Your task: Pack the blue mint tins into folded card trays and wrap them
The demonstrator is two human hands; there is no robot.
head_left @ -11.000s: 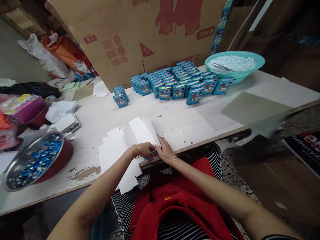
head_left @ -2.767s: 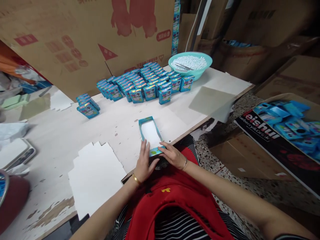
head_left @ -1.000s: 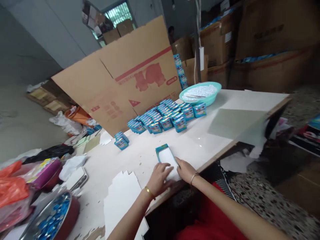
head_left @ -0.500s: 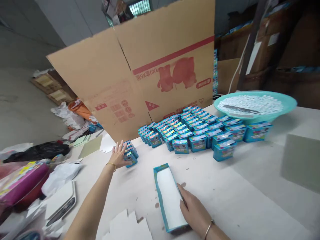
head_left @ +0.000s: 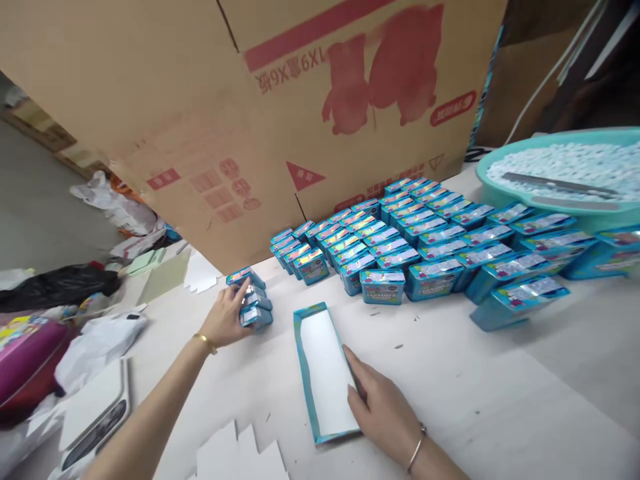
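Observation:
A long, shallow blue tray box (head_left: 323,363) with a white inside lies open on the white table (head_left: 480,393). My right hand (head_left: 380,407) rests flat against its right wall, fingers stretched out. My left hand (head_left: 226,317) is closed round a small stack of blue candy boxes (head_left: 253,303) to the tray's left. Rows of several more blue candy boxes (head_left: 425,247) stand behind the tray.
A big brown cardboard sheet (head_left: 250,100) leans at the table's back. A teal bowl of white pellets (head_left: 565,173) sits at the far right. White die-cut blanks (head_left: 240,457) lie near me; a scale (head_left: 90,413), bags and a purple container (head_left: 25,360) crowd the left.
My left hand, spread open over the small stack half a second ago, has closed on it. The view has dropped and moved closer. My right hand stays at the tray.

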